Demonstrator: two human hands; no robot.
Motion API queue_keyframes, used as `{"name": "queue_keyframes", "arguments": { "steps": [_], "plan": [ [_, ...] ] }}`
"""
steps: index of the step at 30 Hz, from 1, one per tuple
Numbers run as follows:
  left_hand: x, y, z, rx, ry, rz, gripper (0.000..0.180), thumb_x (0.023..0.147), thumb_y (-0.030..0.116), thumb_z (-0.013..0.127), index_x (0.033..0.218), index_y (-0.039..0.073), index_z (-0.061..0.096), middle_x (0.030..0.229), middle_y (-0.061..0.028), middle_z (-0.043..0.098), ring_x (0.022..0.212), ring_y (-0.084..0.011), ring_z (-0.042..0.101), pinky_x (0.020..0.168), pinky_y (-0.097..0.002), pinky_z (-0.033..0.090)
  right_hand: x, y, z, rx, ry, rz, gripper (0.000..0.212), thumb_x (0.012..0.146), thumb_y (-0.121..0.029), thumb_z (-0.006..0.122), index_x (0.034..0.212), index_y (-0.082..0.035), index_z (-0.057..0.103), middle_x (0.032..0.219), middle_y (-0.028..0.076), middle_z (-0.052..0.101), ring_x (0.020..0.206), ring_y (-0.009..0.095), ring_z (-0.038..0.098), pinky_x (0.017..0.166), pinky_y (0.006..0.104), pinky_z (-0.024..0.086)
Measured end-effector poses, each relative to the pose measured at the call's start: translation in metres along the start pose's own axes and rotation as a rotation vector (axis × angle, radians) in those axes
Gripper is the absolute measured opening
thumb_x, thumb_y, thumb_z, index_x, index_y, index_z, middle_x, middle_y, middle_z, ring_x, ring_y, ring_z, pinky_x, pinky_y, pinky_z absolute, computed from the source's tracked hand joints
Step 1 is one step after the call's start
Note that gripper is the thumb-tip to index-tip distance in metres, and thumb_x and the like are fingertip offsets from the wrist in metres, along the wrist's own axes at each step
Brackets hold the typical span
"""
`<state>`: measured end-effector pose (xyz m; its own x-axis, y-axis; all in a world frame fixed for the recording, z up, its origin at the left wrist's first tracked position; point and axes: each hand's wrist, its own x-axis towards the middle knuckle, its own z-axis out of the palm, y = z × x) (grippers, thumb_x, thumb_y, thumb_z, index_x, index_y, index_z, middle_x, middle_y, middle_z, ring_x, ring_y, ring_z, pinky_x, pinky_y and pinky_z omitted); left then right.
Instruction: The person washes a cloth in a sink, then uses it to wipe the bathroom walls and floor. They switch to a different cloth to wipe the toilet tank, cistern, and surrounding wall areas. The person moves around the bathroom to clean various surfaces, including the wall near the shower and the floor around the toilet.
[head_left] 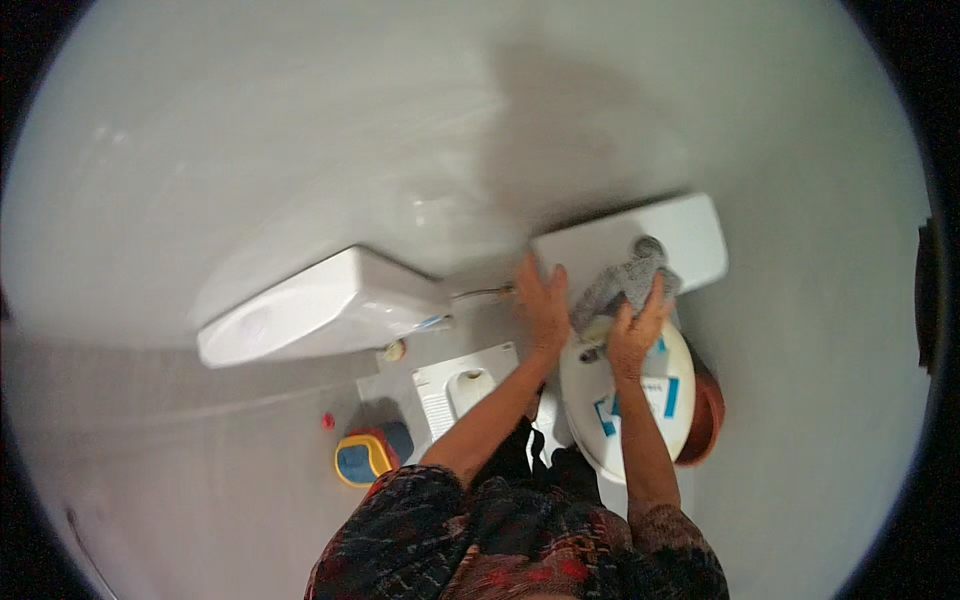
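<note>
My right hand (638, 338) grips a crumpled grey cloth (632, 283) by its near side. The cloth lies against the white toilet cistern (695, 235), and a fold of it hangs down to the left, over the back of the closed toilet lid (650, 455). On the lid are white-and-blue labels (658, 396). At the left end of the cistern is my left hand (543, 303), with its fingers apart and nothing in them; whether it touches the cistern I cannot tell.
A white wall-mounted basin (300, 310) stands out to the left. Below it are a white squat pan (440, 390) and a blue bin with a yellow rim (362, 460). A reddish-brown tub (708, 420) sits right of the toilet. A pipe (485, 292) runs along the wall.
</note>
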<state>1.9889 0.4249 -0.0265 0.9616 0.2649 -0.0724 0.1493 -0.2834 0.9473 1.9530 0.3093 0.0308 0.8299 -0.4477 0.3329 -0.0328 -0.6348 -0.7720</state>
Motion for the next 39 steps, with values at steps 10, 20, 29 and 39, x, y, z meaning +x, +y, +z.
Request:
{"name": "queue_keyframes", "arguments": {
  "steps": [10,20,29,39],
  "plan": [
    [-0.001,0.037,-0.030,-1.230,-0.245,-0.710,0.070,0.090,0.057,0.034,0.136,0.005,0.032,0.137,-0.0079,0.038,0.123,-0.0245,0.036,0.105,-0.0374,0.024,0.041,-0.001,0.070,-0.593,-0.410,-0.551,0.064,0.073,-0.025,0.066,0.131,-0.015,0.042,0.133,0.017,0.038,0.120,0.038,0.034,0.093,0.0543,0.030],
    [-0.002,-0.021,-0.016,-1.089,-0.432,-0.613,0.086,0.082,0.066,0.040,0.145,0.014,0.012,0.148,-0.0080,0.016,0.134,-0.0265,0.019,0.107,-0.0441,0.018,0.015,-0.001,0.000,-0.401,-0.666,-0.848,0.056,0.074,-0.014,0.061,0.128,-0.021,0.048,0.123,0.014,0.046,0.115,0.036,0.040,0.090,0.0507,0.034],
    [-0.026,0.051,-0.029,-0.535,-0.415,-0.539,0.085,0.083,0.039,0.060,0.145,0.012,0.008,0.145,-0.0137,0.018,0.129,-0.0261,0.026,0.102,-0.0412,0.028,0.036,0.070,-0.058,-0.449,-0.500,-0.753,0.056,0.076,0.002,0.053,0.128,-0.018,0.047,0.117,0.019,0.048,0.106,0.037,0.046,0.088,0.0467,0.040],
    [-0.031,0.046,-0.024,-0.522,-0.365,-0.453,0.084,0.085,0.056,0.045,0.144,0.012,0.006,0.148,-0.0134,0.017,0.135,-0.0281,0.017,0.104,-0.0545,0.022,0.070,0.006,-0.055,-0.110,-0.437,-0.243,0.060,0.068,0.003,0.054,0.126,-0.007,0.044,0.122,0.022,0.047,0.117,0.040,0.041,0.099,0.0473,0.034]
  ]
}}
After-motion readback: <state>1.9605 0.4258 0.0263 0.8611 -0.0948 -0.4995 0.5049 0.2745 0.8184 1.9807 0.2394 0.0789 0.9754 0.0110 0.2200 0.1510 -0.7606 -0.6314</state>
